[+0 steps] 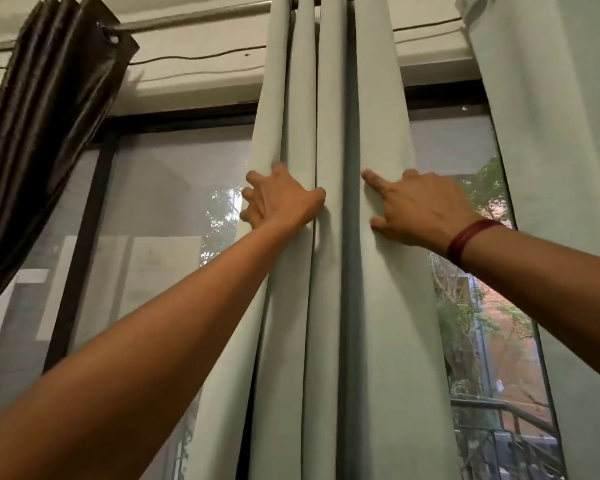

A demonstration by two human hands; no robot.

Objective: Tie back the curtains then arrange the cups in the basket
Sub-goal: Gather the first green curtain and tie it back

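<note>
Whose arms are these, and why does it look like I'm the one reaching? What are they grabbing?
These are a person's two bare arms, not a machine. The picture comes from a camera worn on the person's head, so you see what they see as they look up at a window. The left hand grips the bunched folds of a pale green curtain, with its fingers curled round the edge. The right hand, which has a red band on its wrist, touches the same curtain with one finger straight. Its other fingers are hidden, so I cannot tell if it grips. The curtain hangs from a rod. A dark brown curtain hangs at the left. No cups or basket show here.
</note>
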